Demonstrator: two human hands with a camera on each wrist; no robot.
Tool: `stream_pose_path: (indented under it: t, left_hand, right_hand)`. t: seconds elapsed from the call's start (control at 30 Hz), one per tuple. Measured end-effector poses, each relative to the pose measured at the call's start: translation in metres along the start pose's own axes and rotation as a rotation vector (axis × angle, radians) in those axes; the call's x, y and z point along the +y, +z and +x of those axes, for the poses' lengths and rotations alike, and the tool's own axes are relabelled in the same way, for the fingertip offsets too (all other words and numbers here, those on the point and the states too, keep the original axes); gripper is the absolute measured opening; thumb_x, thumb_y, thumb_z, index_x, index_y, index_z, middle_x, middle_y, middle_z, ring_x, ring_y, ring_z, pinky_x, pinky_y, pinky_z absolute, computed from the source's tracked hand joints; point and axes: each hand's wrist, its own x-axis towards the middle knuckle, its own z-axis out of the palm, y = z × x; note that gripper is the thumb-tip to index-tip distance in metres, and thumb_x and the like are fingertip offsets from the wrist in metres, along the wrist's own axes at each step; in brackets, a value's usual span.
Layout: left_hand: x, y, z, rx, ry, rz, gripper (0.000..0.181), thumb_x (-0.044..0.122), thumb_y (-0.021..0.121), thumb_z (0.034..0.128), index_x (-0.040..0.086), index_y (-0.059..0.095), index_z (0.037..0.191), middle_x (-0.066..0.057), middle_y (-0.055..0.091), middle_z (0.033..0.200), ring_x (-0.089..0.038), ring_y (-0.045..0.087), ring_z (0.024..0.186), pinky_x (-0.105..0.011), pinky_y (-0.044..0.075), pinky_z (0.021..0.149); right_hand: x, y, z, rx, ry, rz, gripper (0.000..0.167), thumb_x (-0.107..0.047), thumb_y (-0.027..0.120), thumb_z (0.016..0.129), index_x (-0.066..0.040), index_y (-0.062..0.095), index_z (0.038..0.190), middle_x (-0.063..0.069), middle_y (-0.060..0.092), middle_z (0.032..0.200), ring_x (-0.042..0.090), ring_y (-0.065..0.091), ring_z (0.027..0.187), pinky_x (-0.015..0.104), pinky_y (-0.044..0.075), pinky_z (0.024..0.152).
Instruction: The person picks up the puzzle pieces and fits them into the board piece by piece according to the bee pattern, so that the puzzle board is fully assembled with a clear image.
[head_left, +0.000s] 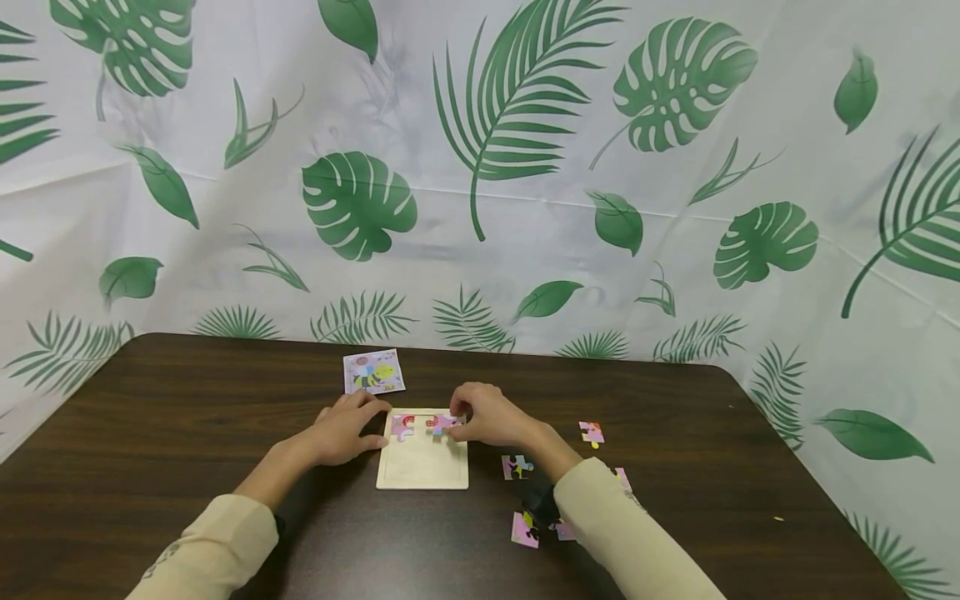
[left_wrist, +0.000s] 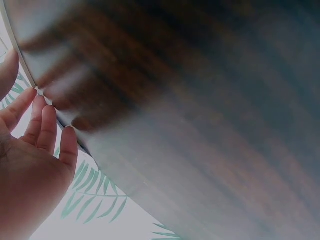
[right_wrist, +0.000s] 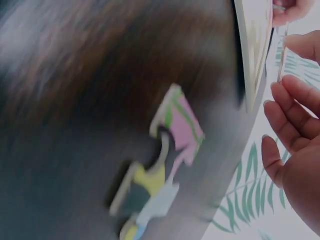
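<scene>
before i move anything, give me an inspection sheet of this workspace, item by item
surface: dark wood-grain table, light reflecting off the near part
job's things: pale wooden puzzle tray, one puzzle piece in its far left corner; at least five loose pieces to its right; bee picture card behind it
clutter: small yellowish speck at right, too small to identify
hands: left hand at the tray's left edge; right hand pinches a pink piece at the far right corner
cables: nothing seen
surroundings: white leaf-print sheet behind the table
</scene>
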Motion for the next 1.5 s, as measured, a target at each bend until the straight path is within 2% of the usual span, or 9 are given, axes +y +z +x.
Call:
stream_pose_path:
  t: [0.2, 0.5, 0.77, 1.2, 1.5]
  left_hand:
    - [0.001, -0.001, 0.0, -0.007, -0.001, 0.001, 0.043, 0.023, 0.063, 0.0869, 0.005, 0.051, 0.124, -0.012, 0.046, 0.115, -0.035, 0.041, 0.111, -0.056, 0.033, 0.081]
    - [0.002, -0.001, 0.0, -0.006, -0.011, 0.008, 0.042, 0.023, 0.063, 0.0864, 0.005, 0.052, 0.123, -0.012, 0.046, 0.113, -0.034, 0.042, 0.11, -0.055, 0.034, 0.081]
    - [0.003, -0.002, 0.0, -0.006, -0.016, 0.014, 0.042, 0.023, 0.064, 0.0863, 0.005, 0.052, 0.123, -0.012, 0.046, 0.112, -0.034, 0.042, 0.109, -0.055, 0.034, 0.081]
    - [0.003, -0.002, 0.0, -0.004, -0.014, 0.012, 0.041, 0.022, 0.064, 0.0862, 0.005, 0.052, 0.122, -0.011, 0.046, 0.11, -0.034, 0.042, 0.108, -0.054, 0.035, 0.08]
    - [0.003, -0.001, 0.0, -0.002, -0.019, 0.013, 0.042, 0.023, 0.064, 0.0857, 0.006, 0.052, 0.122, -0.01, 0.046, 0.11, -0.034, 0.042, 0.108, -0.054, 0.034, 0.08]
  right_hand:
    - [-0.005, 0.008, 0.008, -0.009, 0.029, -0.027, 0.016, -0.018, 0.071, 0.075, -0.008, 0.061, 0.082, -0.003, 0.052, 0.079, 0.012, 0.046, 0.077, 0.036, 0.032, 0.077]
    - [-0.011, 0.016, 0.017, -0.005, 0.052, -0.072, 0.017, -0.02, 0.073, 0.075, -0.009, 0.06, 0.08, -0.005, 0.05, 0.075, 0.012, 0.045, 0.074, 0.032, 0.027, 0.069]
    - [-0.016, 0.017, 0.021, -0.02, 0.093, -0.097, 0.018, -0.02, 0.073, 0.075, -0.01, 0.06, 0.08, -0.005, 0.049, 0.075, 0.013, 0.045, 0.076, 0.031, 0.026, 0.068]
    - [-0.017, 0.019, 0.024, -0.029, 0.092, -0.142, 0.018, -0.022, 0.073, 0.075, -0.01, 0.061, 0.081, -0.006, 0.048, 0.076, 0.013, 0.044, 0.079, 0.031, 0.026, 0.069]
    - [-0.017, 0.019, 0.022, -0.029, 0.103, -0.123, 0.02, -0.024, 0.075, 0.075, -0.01, 0.062, 0.082, -0.005, 0.048, 0.076, 0.014, 0.044, 0.08, 0.032, 0.026, 0.069]
